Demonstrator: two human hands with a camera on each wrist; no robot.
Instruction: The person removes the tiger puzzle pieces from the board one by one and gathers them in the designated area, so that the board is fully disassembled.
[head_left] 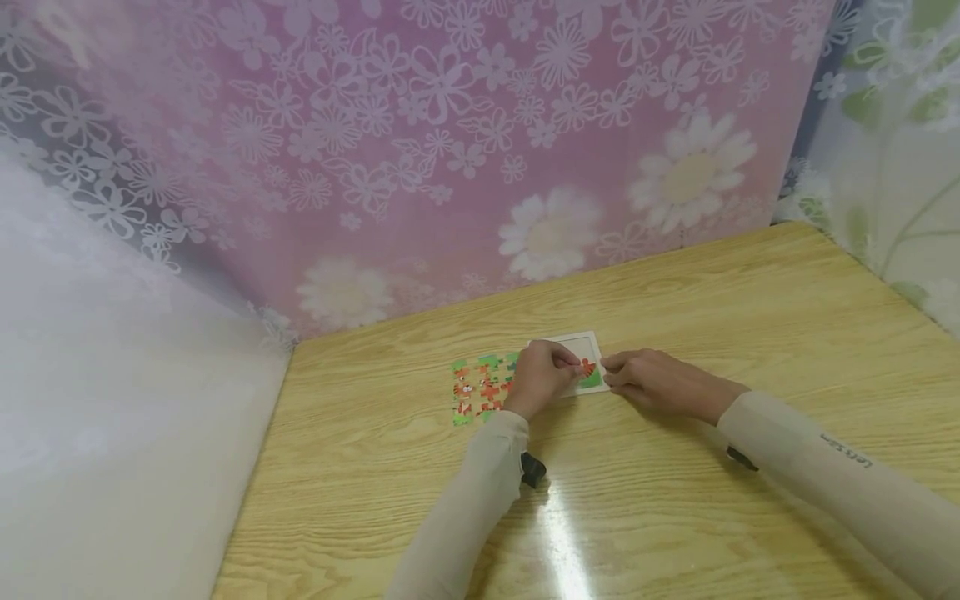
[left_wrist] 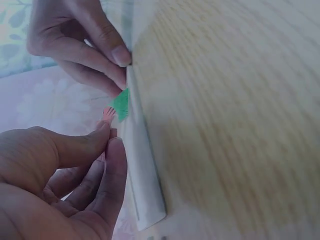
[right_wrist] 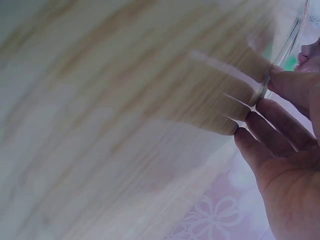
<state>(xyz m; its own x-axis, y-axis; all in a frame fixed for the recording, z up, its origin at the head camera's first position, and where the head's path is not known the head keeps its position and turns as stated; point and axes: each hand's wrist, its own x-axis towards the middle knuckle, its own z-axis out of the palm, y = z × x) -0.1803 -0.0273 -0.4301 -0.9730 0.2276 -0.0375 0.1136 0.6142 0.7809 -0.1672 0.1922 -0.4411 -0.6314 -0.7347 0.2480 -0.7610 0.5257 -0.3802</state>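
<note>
A white-rimmed puzzle tray [head_left: 597,346] lies on the table under both hands. The left hand [head_left: 542,377] pinches a red puzzle piece [head_left: 587,366] between thumb and forefinger, above the tray's right part. A green piece [head_left: 591,380] shows in the tray's lower right corner. At the tray's right edge, the right hand [head_left: 647,381] holds the rim with thumb and fingertips. The left wrist view shows the red piece partly hidden by the left hand's fingers [left_wrist: 116,155], close to the green one. In the right wrist view the right hand's fingers [right_wrist: 277,132] rest along the rim.
Several loose orange and green puzzle pieces [head_left: 462,390] lie left of the tray, some hidden behind the left hand and wrist. The wooden table [head_left: 360,492] meets a pink flowered curtain [head_left: 450,208] at the back. Pale curtains hang at both sides.
</note>
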